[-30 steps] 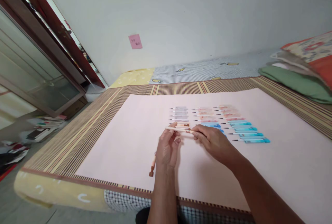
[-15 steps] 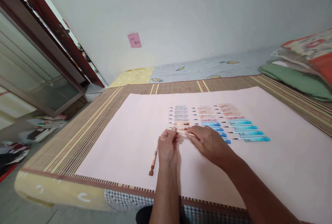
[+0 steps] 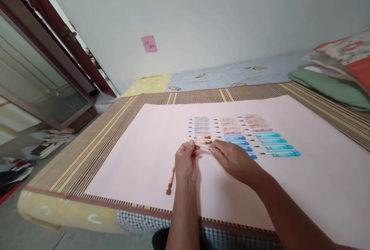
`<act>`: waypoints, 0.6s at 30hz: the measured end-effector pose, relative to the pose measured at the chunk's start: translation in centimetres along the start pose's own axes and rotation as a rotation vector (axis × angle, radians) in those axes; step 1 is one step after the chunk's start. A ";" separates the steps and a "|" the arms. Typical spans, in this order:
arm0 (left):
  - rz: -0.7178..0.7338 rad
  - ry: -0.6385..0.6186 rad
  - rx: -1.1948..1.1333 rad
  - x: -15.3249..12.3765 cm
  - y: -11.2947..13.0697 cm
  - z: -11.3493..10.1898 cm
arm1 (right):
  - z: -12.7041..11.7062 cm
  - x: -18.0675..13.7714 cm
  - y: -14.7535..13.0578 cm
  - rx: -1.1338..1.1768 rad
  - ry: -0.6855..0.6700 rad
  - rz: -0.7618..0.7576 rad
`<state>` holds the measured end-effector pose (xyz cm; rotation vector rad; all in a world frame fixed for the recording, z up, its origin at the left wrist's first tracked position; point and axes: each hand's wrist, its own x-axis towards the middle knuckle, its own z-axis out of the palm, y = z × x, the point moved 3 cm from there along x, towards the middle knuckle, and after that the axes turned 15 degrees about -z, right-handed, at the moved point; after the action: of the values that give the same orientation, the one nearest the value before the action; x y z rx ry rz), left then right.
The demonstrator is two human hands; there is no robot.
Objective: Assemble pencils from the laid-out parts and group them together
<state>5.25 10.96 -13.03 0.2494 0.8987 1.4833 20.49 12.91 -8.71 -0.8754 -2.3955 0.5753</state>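
Both my hands hold one slim, pale pen (image 3: 204, 146) over the pink sheet (image 3: 124, 153). My left hand (image 3: 185, 159) pinches its left end between thumb and fingers. Around its right end, the fingers of my right hand (image 3: 232, 160) are closed. Just beyond lie brown-and-cream pens (image 3: 202, 137), with grey-clear pens (image 3: 200, 123) behind them. Blue pens (image 3: 235, 138) are partly covered by my right hand. A loose pen with a brown end (image 3: 170, 183) lies at an angle beside my left wrist, its upper part hidden.
Peach pens (image 3: 256, 122) and turquoise pens (image 3: 279, 147) form the right column, dark tips pointing left. The sheet rests on a striped mat (image 3: 86, 146) over a bed. Folded green cloth (image 3: 326, 88) and a patterned cushion (image 3: 352, 49) sit at the right. A pink note (image 3: 149, 44) is on the wall.
My hands have shifted only slightly, both still on the same pen, which has tilted a little. The laid-out pens have stayed in place.
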 end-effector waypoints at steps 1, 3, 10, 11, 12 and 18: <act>0.002 -0.024 0.010 0.0 0.1 0.0 | -0.1 0.0 0.0 0.007 0.002 -0.002; -0.004 -0.097 0.019 -0.2 0.4 0.1 | -0.2 -0.2 0.1 0.068 -0.003 0.006; -0.018 -0.207 0.023 -1.1 1.0 0.9 | -0.9 -0.3 0.1 0.273 -0.003 0.023; -0.007 -0.175 0.030 -1.0 0.9 0.8 | -0.9 -0.2 0.0 0.234 0.006 0.020; 0.004 -0.131 0.040 -0.8 0.7 0.6 | -0.8 -0.2 0.0 0.195 0.012 0.016; 0.039 -0.107 0.111 -0.2 0.5 0.2 | -0.7 -0.3 0.2 0.197 0.005 0.029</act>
<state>5.10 10.90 -12.48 0.4264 0.8951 1.4441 21.16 13.01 -8.40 -0.8250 -2.2777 0.8038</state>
